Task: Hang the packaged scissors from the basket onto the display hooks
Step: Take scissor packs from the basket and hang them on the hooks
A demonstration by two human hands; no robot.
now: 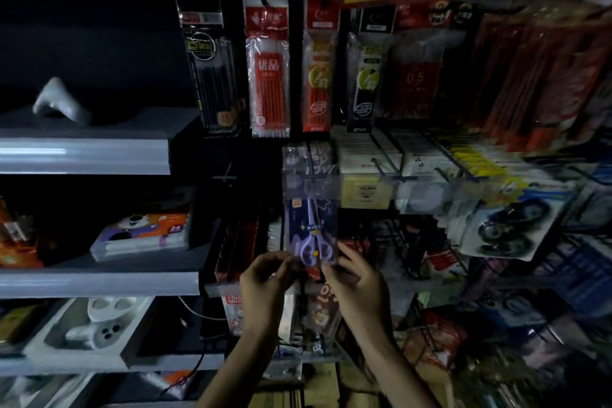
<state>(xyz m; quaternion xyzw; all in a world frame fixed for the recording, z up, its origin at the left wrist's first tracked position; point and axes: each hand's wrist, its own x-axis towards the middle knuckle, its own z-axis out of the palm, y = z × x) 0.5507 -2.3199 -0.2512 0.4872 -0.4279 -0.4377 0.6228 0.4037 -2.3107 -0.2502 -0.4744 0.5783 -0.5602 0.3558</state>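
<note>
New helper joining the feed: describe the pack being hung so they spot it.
Start at the row of hanging pen packs at centre. Just below, the left hand and right hand pinch the bottom of the scissors pack. Its navy card with lilac-handled scissors sets it apart.

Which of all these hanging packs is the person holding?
The scissors pack with purple handles: the left hand and right hand pinch its bottom edge; no other is touched.

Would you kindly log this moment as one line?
left hand: pinches scissors pack | right hand: pinches same pack | pack: upright at display hook
</note>
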